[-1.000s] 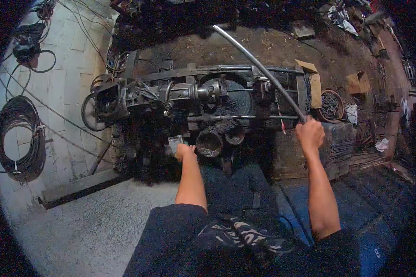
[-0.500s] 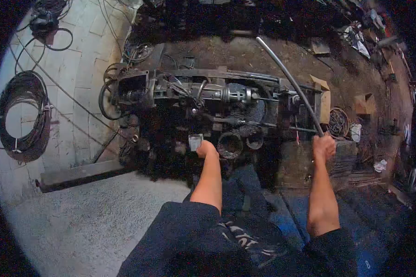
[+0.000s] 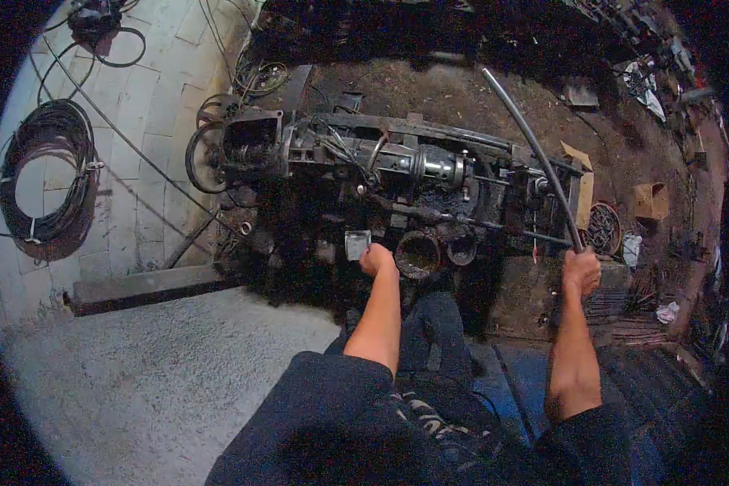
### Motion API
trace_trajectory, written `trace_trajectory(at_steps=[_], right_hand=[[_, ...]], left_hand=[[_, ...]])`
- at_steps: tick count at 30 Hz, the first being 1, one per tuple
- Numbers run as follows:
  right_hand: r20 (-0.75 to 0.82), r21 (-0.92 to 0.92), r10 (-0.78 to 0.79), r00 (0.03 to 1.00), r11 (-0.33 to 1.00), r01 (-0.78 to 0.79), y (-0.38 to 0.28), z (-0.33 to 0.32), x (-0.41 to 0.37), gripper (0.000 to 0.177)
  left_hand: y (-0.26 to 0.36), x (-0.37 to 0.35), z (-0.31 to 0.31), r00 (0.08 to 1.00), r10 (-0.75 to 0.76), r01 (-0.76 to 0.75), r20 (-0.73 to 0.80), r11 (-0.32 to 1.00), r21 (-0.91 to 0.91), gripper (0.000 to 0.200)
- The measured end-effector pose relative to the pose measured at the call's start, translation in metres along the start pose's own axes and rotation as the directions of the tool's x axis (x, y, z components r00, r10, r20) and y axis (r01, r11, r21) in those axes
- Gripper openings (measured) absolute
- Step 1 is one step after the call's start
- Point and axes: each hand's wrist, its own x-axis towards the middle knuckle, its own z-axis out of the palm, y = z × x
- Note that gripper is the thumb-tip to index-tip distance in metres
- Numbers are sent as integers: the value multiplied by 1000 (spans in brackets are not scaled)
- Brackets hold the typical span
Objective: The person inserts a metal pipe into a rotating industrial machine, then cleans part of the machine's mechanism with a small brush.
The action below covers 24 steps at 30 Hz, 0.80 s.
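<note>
My right hand [image 3: 581,271] is wrapped round the lower end of a long metal rod [image 3: 533,147]. The rod slants up and to the left, in front of the right part of a dark, greasy machine [image 3: 332,154]. My left hand [image 3: 377,259] is closed on the edge of a small pale rectangular piece [image 3: 358,245], whose kind I cannot make out. That hand is at the machine's near side, left of a round container [image 3: 419,253]. A shiny metal cylinder [image 3: 441,168] sits in the middle of the machine.
A coil of black cable [image 3: 85,178] hangs by the pale wall at left. A long beam [image 3: 146,285] lies along the floor there. Beyond the machine's right end are an open cardboard box [image 3: 651,201] and a round basket of small parts [image 3: 603,227].
The view has tilted, so the machine now appears slanted down to the right. Both hands appear slightly farther right, still holding the rod and the pale piece.
</note>
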Motion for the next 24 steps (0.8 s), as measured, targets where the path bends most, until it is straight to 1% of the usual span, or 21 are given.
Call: trace_trajectory(at_steps=[1, 2, 3, 4, 5, 6, 7, 9, 10, 12, 13, 15, 17, 19, 21, 22, 24], right_hand=[[8, -14, -9, 1000, 1000, 10, 1, 3, 2, 32], [5, -14, -12, 1000, 1000, 12, 1, 6, 2, 32], [-61, -18, -5, 998, 1000, 4, 1, 8, -1, 33], [-126, -20, 2, 992, 1000, -5, 1, 9, -4, 33], [-127, -18, 1, 992, 1000, -4, 0, 5, -4, 33], [-67, -8, 4, 998, 1000, -4, -1, 0, -5, 34], [-7, 1, 5, 1000, 1000, -5, -2, -3, -5, 35], [-7, -2, 2, 1000, 1000, -2, 1, 3, -1, 35], [-4, -5, 0, 1000, 1000, 0, 1, 5, 0, 36], [-1, -6, 7, 1000, 1000, -7, -1, 3, 0, 36], [2, -8, 24, 1000, 1000, -23, -1, 2, -1, 37], [6, -25, -4, 1000, 1000, 4, 2, 7, 3, 37], [11, -47, -22, 1000, 999, 22, 5, 9, 5, 37], [70, -41, -3, 998, 999, 5, 2, 4, 5, 38], [69, -29, -19, 997, 999, 21, 3, 2, 3, 38], [67, -18, -33, 997, 999, 34, 3, 2, 3, 38], [82, -16, -6, 997, 1000, 7, -1, -3, 2, 38]], left_hand=[[2, -2, -1, 1000, -3, 3, 0, 1000, -3, 31], [5, -4, -2, 1000, 0, 0, 15, 999, 44, 31], [9, -8, -5, 1000, 1, -4, 28, 996, 94, 31], [14, -16, -7, 1000, 1, -3, 26, 996, 93, 31], [20, -24, -7, 1000, -2, 5, -31, 996, 93, 31], [20, -26, -5, 996, -5, 13, -88, 996, 92, 30], [21, -26, -7, 996, -6, 14, -88, 996, 90, 30], [22, -23, -6, 999, -1, 8, -42, 986, 167, 29], [14, -15, -3, 999, -2, 9, -45, 986, 165, 29], [5, -3, 1, 999, -7, 9, -41, 998, 62, 28], [2, 1, 1, 999, -7, 10, -45, 998, 62, 28], [-2, 7, 2, 1000, -21, 19, 18, 994, 106, 29], [-4, 10, 3, 1000, -21, 19, 19, 997, 78, 29], [-11, 14, 7, 1000, -19, 18, 20, 999, 49, 29], [-15, 18, 10, 998, 8, -6, -62, 999, 31, 30], [-17, 21, 10, 998, 9, -7, -60, 999, 34, 30], [-18, 22, 8, 998, 52, -47, -27, 989, 139, 29]])
